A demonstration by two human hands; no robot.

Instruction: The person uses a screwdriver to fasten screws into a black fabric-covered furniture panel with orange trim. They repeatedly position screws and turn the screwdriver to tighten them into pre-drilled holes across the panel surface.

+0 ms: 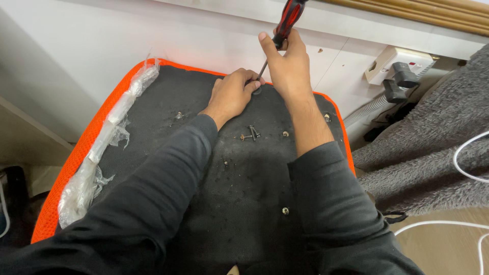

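My right hand point(288, 63) grips a screwdriver point(286, 23) with a red and black handle, its shaft slanting down to a spot on the black underside of a seat panel point(239, 198) with an orange edge. My left hand point(233, 93) rests on the panel right beside the screwdriver tip, fingers curled around the place where the tip meets the surface. What lies under the tip is hidden by the fingers. Loose screws point(250, 134) lie on the panel just below both hands.
A crumpled clear plastic wrap point(102, 147) lies along the panel's left edge. Small metal inserts point(286, 210) dot the panel. A white wall socket point(400, 63) with a grey plug sits at the right, above a grey fluffy blanket point(433, 153) and white cables point(466, 158).
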